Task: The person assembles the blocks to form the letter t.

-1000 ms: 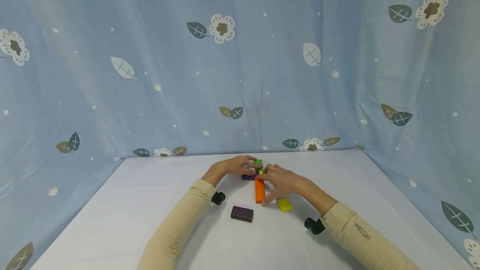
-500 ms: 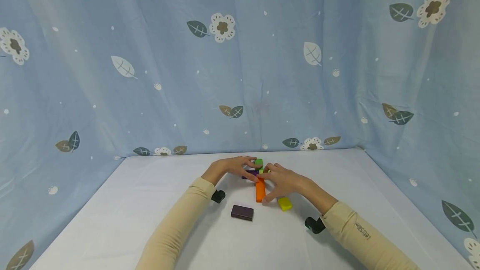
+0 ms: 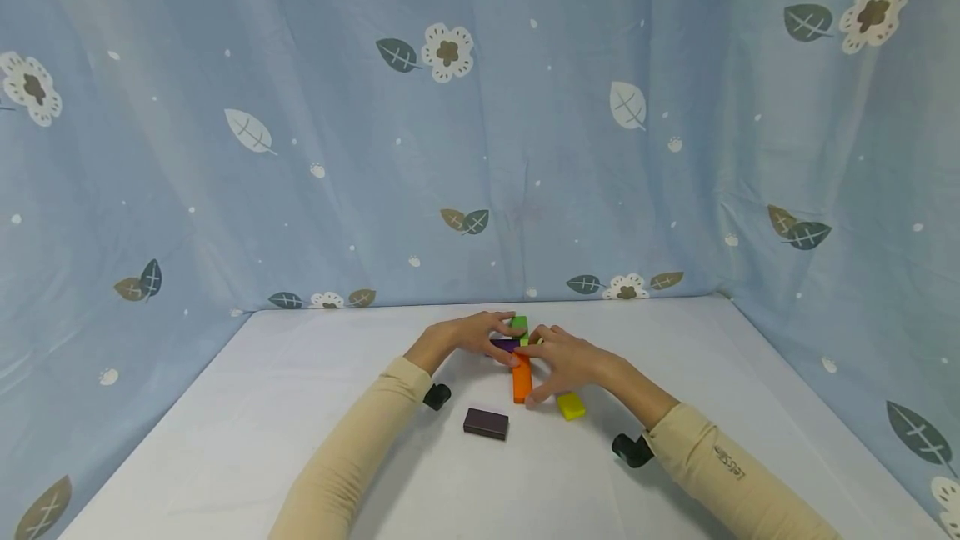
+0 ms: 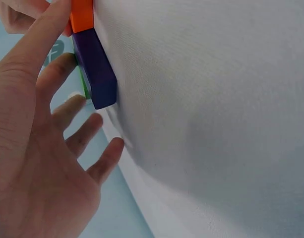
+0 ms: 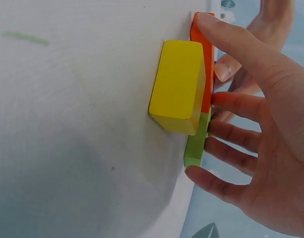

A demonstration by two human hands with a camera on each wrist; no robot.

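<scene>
Several coloured blocks lie joined at the back of the table. My right hand [image 3: 572, 367] spans an orange block [image 3: 522, 379], thumb at its near end and index finger by its far end; the other fingertips lie along a light green block [image 5: 195, 148]. Against the orange block's far end sits a purple block [image 4: 96, 69], pointing left. My left hand [image 3: 468, 333] touches around this corner with fingers spread, its thumb at the orange block and its index finger beside the purple one. A green block [image 3: 519, 324] stands behind, partly hidden by the left fingers.
A yellow block [image 3: 571, 407] lies just right of the orange block, below my right hand. Nearer to me is a dark brown block [image 3: 486, 423]. A blue patterned curtain [image 3: 480, 123] hangs behind the white table [image 3: 225, 440].
My left thumb has slid from the purple block toward me, to the orange block. The right hand stays almost still. The view tilts slightly.
</scene>
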